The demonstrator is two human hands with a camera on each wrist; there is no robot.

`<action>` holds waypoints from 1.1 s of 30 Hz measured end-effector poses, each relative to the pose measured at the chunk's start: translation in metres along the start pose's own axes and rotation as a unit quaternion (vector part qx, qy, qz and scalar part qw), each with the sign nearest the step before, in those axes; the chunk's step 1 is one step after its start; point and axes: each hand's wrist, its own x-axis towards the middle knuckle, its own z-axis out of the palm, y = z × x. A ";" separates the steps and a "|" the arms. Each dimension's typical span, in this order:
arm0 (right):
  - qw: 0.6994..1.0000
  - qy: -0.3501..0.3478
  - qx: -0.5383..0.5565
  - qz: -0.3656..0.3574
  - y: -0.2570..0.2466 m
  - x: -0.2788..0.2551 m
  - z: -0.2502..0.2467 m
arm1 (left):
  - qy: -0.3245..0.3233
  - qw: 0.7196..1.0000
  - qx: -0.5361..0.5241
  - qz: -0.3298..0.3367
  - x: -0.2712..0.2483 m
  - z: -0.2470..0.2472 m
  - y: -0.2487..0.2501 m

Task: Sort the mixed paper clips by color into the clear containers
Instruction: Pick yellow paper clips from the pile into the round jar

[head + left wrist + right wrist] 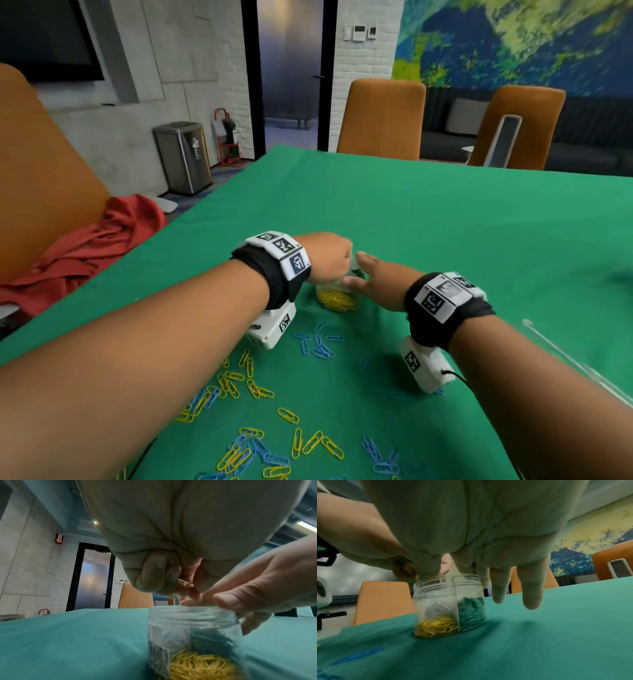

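Observation:
A clear round jar (337, 298) with inner dividers stands open on the green table; its compartments hold yellow, green and white paper clips (436, 626). My left hand (329, 260) hovers just over the jar's mouth, fingers curled, pinching yellow clips (183, 583). My right hand (363, 277) holds the jar (193, 635) at its rim, the thumb (228, 601) on the near side and fingers on the far side; two fingers (532, 595) hang straight beside the jar (450, 605). Loose yellow clips (239, 380) and blue clips (318, 346) lie scattered near me.
The green cloth (445, 222) covers the whole table. A red cloth (96, 246) lies on an orange chair at the left. Two orange chairs (380, 120) stand at the far edge. Something clear and blurred (565, 356) lies by my right forearm.

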 end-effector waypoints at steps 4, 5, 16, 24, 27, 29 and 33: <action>1.000 0.003 0.020 0.001 0.003 0.007 0.005 | 0.002 1.000 -0.011 0.013 0.003 0.009 -0.001; 1.000 0.003 0.027 -0.002 0.004 0.009 0.007 | 0.010 1.000 -0.022 0.014 0.002 0.010 -0.002; 0.999 -0.023 0.020 0.032 -0.003 0.003 0.000 | 0.085 0.986 -0.142 0.037 -0.016 0.010 -0.026; 0.996 -0.025 -0.052 0.063 -0.015 -0.003 -0.019 | 0.003 0.970 -0.239 -0.052 -0.086 0.021 -0.110; 0.979 0.106 -0.170 0.049 -0.042 -0.017 -0.022 | -0.042 0.998 -0.040 -0.038 -0.117 0.030 -0.114; 0.961 0.194 -0.191 -0.051 -0.076 -0.033 -0.014 | -0.071 0.997 -0.001 -0.034 -0.133 0.039 -0.110; 0.965 -0.001 -0.108 -0.240 -0.138 -0.056 0.026 | -0.073 0.997 -0.004 -0.024 -0.151 0.052 -0.110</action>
